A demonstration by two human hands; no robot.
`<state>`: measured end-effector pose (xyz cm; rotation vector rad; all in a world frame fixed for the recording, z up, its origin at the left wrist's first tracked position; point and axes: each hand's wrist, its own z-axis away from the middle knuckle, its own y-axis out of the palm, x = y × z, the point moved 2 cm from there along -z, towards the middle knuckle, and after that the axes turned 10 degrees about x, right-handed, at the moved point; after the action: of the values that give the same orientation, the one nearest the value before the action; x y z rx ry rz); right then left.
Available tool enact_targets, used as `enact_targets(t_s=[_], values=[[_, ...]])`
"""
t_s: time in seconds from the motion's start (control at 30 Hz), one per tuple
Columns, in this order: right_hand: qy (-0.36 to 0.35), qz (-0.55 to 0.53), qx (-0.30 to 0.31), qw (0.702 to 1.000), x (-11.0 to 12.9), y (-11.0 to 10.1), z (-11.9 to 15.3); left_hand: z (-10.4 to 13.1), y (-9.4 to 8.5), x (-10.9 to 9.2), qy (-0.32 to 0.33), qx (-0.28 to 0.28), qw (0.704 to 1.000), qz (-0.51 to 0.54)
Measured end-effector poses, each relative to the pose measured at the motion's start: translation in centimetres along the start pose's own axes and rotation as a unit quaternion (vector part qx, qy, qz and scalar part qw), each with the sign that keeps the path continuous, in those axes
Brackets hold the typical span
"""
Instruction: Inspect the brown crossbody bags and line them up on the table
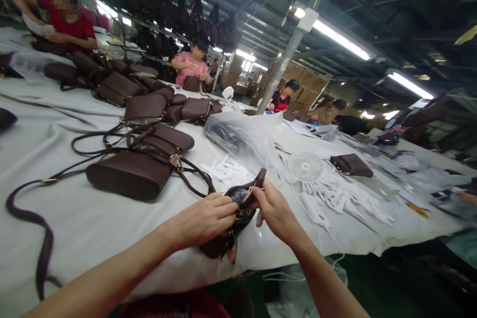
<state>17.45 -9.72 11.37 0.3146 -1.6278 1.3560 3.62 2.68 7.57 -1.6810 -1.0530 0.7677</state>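
Bare forearms (122,271) lead to a smooth brown handbag (242,221) at six o'clock: the right hand (274,206) pinches its rim (247,199); the left hand (214,214) curls against it, grasp I cannot tell. From it, at two o'clock, is a ribbed, round white fan (305,166).

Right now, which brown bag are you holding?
The open bag between the left hand and right hand, nearest the camera; other brown bags are farther back.

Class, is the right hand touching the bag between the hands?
Touching: the head view shows the right hand pinching the bag at its upper edge.
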Motion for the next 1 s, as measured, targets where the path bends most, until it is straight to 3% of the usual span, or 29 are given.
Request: enact_targets(t_s=[0.17, 0.33, 0.4, 0.57, 0.7, 0.87, 1.0], values=[[-0.004, -0.108, 0.002, 0.994, -0.2, 1.3, -0.4, -0.1, 1.7, 0.4, -0.018, -0.044, 0.998, 0.030], [0.035, -0.248, 0.033, 0.968, -0.6, 1.5, -0.5, 0.8, 3.3, 1.1, -0.070, -0.177, 0.969, 0.154], [0.039, -0.249, 0.045, 0.967, -0.8, 1.5, -0.5, 1.0, 3.8, 0.7, -0.083, -0.224, 0.951, 0.194], [0.013, -0.237, 0.072, 0.969, -0.5, 2.0, -0.4, 0.6, 5.1, -1.7, -0.213, -0.282, 0.900, 0.256], [0.005, -0.230, 0.057, 0.972, -0.1, 2.6, 0.3, -0.2, 5.9, -3.5, -0.226, -0.322, 0.879, 0.269], [-0.021, -0.193, 0.052, 0.980, -0.5, 3.0, 1.1, -0.5, 6.0, -3.7, -0.284, -0.344, 0.839, 0.313], [-0.078, -0.097, -0.017, 0.992, -0.7, 2.9, 1.4, -0.3, 5.8, -3.3, -0.295, -0.341, 0.826, 0.338]])
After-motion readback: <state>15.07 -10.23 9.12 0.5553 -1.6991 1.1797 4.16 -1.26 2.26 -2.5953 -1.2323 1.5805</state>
